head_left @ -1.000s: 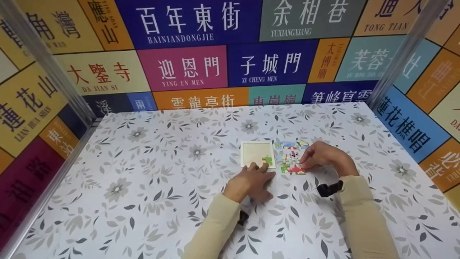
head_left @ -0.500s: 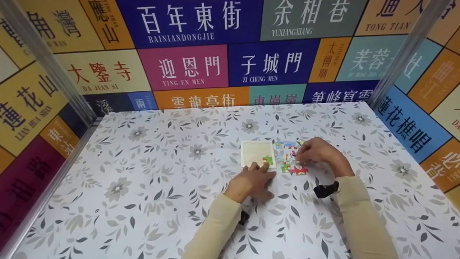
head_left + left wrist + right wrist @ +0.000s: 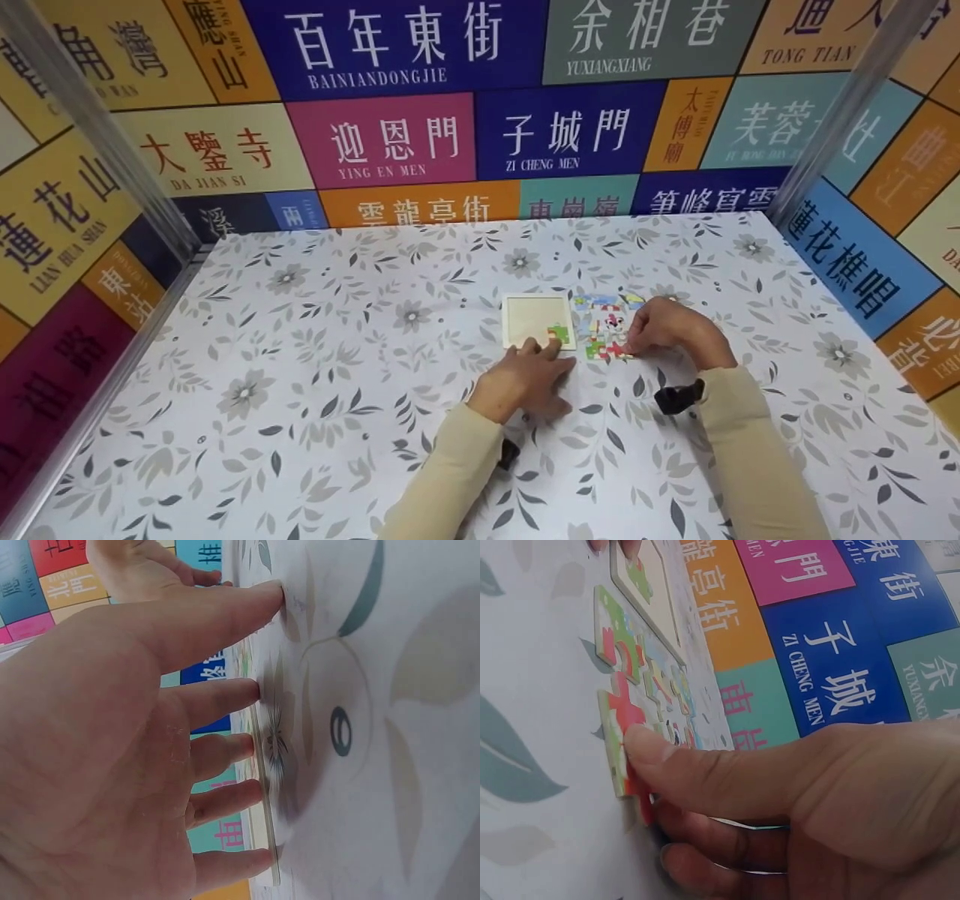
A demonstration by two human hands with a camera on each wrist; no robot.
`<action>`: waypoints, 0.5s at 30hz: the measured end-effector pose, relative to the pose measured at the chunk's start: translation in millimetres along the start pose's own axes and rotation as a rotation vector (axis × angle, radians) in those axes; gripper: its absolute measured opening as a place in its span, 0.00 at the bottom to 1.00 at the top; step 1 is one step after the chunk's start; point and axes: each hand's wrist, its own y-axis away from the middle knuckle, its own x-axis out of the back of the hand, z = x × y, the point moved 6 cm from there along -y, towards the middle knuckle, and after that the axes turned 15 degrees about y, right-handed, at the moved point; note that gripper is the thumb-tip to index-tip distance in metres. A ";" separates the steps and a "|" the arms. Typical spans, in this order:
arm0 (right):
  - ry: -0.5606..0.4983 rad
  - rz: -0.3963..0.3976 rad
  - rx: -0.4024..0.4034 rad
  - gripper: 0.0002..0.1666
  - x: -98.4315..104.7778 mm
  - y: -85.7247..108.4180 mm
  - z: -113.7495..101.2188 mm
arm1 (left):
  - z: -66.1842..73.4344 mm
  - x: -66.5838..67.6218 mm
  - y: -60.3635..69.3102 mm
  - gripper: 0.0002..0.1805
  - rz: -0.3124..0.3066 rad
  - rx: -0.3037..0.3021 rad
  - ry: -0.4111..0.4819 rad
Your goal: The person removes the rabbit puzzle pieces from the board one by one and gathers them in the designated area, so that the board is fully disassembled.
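Note:
A shallow square puzzle tray (image 3: pixel 529 311) lies on the table with one green-and-red puzzle piece (image 3: pixel 559 335) in its near right corner. My left hand (image 3: pixel 517 380) has its fingers spread, their tips resting along the tray's near edge, as the left wrist view also shows. Right of the tray, several loose puzzle pieces (image 3: pixel 596 304) with a colourful cartoon print lie close together. My right hand (image 3: pixel 671 328) pinches a red-and-green puzzle piece (image 3: pixel 622 724) at the near right of this group. The thumb lies on its top face; the other fingers are curled at its far side, partly hidden.
A white table (image 3: pixel 322 390) with a grey leaf-and-flower print bears everything. Panels with coloured signs (image 3: pixel 382 142) stand at the back and both sides. Black straps (image 3: pixel 679 397) sit at both wrists, below beige sleeves.
My right hand first shifted up and left over the loose pieces, then came back to the red-and-green piece. That piece now sits slightly nearer the others. My left hand and the tray stayed still.

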 end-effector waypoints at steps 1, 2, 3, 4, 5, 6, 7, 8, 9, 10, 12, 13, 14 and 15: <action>-0.008 0.000 0.002 0.08 0.2 -0.1 0.3 | 0.0 0.0 -0.1 0.40 0.002 -0.003 -0.003; -0.017 -0.001 0.008 0.08 0.5 0.0 0.3 | 0.1 0.1 0.0 0.40 0.003 -0.005 -0.005; -0.023 -0.001 0.012 0.08 1.0 0.1 0.2 | 0.2 0.1 -0.1 0.39 0.004 -0.008 -0.008; -0.032 0.002 0.016 0.09 1.5 0.3 -0.1 | 0.3 0.2 -0.1 0.39 0.006 -0.011 -0.013; -0.039 0.005 0.016 0.09 2.1 0.5 -0.4 | 0.6 0.3 -0.1 0.38 0.006 -0.017 -0.014; -0.047 0.011 0.016 0.10 2.7 0.7 -1.1 | 1.0 0.4 -0.2 0.37 0.006 -0.023 -0.014; -0.062 0.015 0.017 0.10 3.3 0.8 -2.6 | 1.5 1.0 -0.1 0.37 0.005 -0.030 -0.016; -0.077 0.021 0.017 0.10 3.7 0.4 -4.3 | 1.6 1.6 0.1 0.36 0.002 -0.036 -0.008; -0.097 0.027 0.016 0.10 3.8 0.0 -6.7 | 1.7 2.4 0.2 0.36 -0.001 -0.040 -0.002; -0.125 0.032 0.014 0.10 3.2 -1.0 -8.9 | 1.5 3.8 0.5 0.36 0.000 -0.046 0.009; -0.173 0.051 0.030 0.11 1.9 -3.7 -15.5 | -0.1 8.2 1.1 0.35 0.004 -0.052 0.028; -0.205 0.058 0.047 0.12 0.7 -5.3 -19.5 | -1.6 11.1 1.3 0.35 0.011 -0.056 0.035; -0.221 0.077 0.065 0.13 0.1 -6.9 -23.6 | -3.7 14.5 1.6 0.34 0.019 -0.058 0.049; -0.232 0.094 0.087 0.14 -0.7 -8.5 -27.8 | -6.3 18.4 1.8 0.34 0.028 -0.059 0.061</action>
